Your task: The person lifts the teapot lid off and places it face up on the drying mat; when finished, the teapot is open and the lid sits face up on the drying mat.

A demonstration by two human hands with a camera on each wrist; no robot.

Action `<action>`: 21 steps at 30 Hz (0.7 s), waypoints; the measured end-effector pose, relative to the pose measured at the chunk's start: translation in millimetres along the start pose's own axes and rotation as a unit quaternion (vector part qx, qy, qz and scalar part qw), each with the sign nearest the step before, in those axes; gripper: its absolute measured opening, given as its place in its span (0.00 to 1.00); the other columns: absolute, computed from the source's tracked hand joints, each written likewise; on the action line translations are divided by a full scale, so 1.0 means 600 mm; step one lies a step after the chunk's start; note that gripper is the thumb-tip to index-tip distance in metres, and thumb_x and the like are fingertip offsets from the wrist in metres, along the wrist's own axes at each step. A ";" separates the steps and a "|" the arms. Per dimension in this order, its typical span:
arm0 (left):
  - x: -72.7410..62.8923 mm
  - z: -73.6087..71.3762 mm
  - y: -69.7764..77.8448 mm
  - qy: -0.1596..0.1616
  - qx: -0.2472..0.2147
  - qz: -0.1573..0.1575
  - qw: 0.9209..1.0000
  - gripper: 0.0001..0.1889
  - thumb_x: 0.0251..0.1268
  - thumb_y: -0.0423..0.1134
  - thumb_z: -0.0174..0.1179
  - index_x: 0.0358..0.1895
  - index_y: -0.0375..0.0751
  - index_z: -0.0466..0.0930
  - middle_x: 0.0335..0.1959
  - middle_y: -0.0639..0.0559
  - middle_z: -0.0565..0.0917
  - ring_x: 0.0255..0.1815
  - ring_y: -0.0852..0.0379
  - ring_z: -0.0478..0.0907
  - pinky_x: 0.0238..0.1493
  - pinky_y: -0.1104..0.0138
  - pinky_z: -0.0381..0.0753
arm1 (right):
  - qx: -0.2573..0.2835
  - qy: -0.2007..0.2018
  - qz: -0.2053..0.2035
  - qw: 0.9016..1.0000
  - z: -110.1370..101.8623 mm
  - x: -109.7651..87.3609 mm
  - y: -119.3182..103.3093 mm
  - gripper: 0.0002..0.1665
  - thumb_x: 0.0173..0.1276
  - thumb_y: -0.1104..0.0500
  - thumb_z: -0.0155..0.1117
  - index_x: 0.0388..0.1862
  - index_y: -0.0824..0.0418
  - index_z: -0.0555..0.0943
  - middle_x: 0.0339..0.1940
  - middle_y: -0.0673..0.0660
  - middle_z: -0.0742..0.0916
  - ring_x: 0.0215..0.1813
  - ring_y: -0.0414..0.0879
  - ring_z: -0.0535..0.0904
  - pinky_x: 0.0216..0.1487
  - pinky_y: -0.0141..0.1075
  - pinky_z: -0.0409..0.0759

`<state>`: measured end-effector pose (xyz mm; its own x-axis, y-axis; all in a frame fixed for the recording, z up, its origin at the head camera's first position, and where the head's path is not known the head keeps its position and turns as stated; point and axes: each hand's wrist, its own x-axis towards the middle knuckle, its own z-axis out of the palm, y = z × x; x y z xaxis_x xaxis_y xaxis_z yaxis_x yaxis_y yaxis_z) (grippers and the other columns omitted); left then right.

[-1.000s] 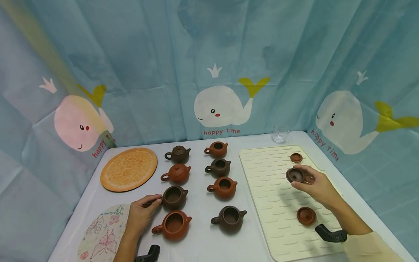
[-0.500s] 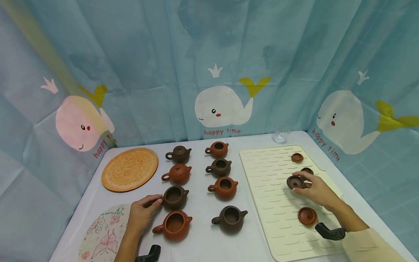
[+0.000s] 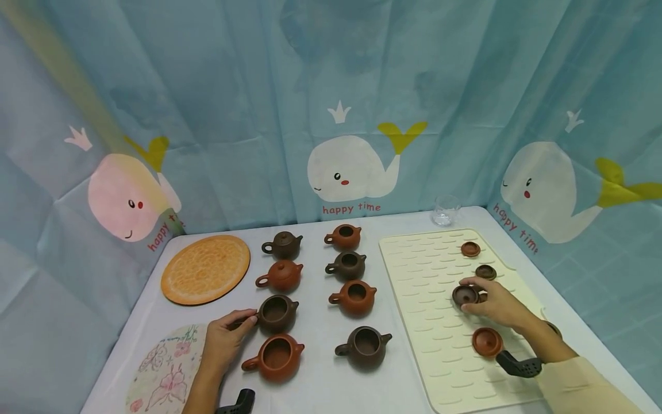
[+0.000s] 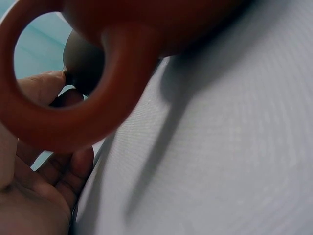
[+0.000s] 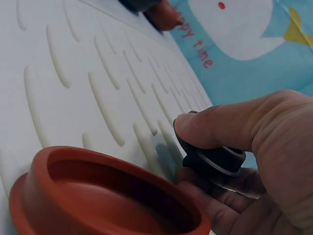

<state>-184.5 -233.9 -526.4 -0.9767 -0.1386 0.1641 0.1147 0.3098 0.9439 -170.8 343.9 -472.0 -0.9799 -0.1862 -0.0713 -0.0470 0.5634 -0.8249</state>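
My left hand [image 3: 224, 333] pinches the handle of a lidless dark brown teapot [image 3: 276, 312] standing on the table. In the left wrist view, a reddish teapot's handle [image 4: 122, 83] covers part of that grip. Over the cream mat, my right hand [image 3: 497, 302] holds a dark brown teapot lid [image 3: 465, 295] by its edge, inner side up. Whether this lid touches the mat I cannot tell. A reddish lid [image 3: 487, 342] lies just nearer to me, large in the right wrist view. Farther back on the mat are a dark lid [image 3: 485, 272] and another reddish lid [image 3: 470, 249].
Two columns of small teapots stand mid-table, including a lidded reddish one [image 3: 281, 275] and an uncovered dark one [image 3: 364, 347]. A round orange mat [image 3: 206, 269] and a butterfly-patterned mat [image 3: 165, 368] lie left. A clear glass [image 3: 445, 211] stands behind the cream mat [image 3: 419, 299].
My right hand has moved down and toward me with the dark lid, uncovering another dark lid behind it. My left hand stays on the teapot handle.
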 end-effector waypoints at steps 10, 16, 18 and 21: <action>-0.001 0.000 -0.001 0.002 -0.004 0.003 1.000 0.09 0.59 0.32 0.68 0.42 0.35 0.87 0.38 0.46 0.86 0.39 0.62 0.81 0.41 0.75 0.76 | -0.121 0.015 -0.024 0.992 0.005 0.006 -0.003 0.35 0.56 0.61 0.74 0.62 0.69 0.72 0.31 0.55 0.80 0.24 0.44 0.71 0.23 0.35 0.70; -0.001 0.001 -0.002 0.002 0.003 0.008 1.000 0.08 0.59 0.32 0.68 0.42 0.35 0.87 0.37 0.47 0.86 0.39 0.62 0.81 0.42 0.76 0.76 | -0.160 0.016 -0.051 0.986 0.010 0.008 -0.005 0.34 0.55 0.61 0.75 0.60 0.68 0.74 0.47 0.66 0.81 0.35 0.49 0.76 0.32 0.39 0.72; -0.001 0.001 -0.003 0.001 0.004 0.011 1.000 0.08 0.59 0.32 0.68 0.42 0.35 0.87 0.38 0.47 0.86 0.39 0.62 0.81 0.42 0.76 0.76 | -0.166 0.015 -0.059 0.984 0.011 0.009 -0.004 0.35 0.55 0.61 0.75 0.60 0.68 0.74 0.54 0.70 0.79 0.44 0.54 0.77 0.37 0.42 0.73; -0.001 0.000 -0.001 0.000 0.000 0.014 1.000 0.08 0.59 0.33 0.68 0.42 0.35 0.87 0.38 0.46 0.86 0.40 0.62 0.81 0.42 0.76 0.76 | -0.165 0.011 -0.051 0.985 0.012 0.011 0.000 0.37 0.55 0.61 0.75 0.63 0.68 0.73 0.57 0.73 0.77 0.44 0.55 0.78 0.37 0.43 0.73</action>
<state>-184.1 -234.0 -527.3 -0.9732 -0.1293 0.1903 0.1418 0.3141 0.9387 -175.8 336.7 -476.3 -0.9706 -0.2401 0.0164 -0.2017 0.7745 -0.5996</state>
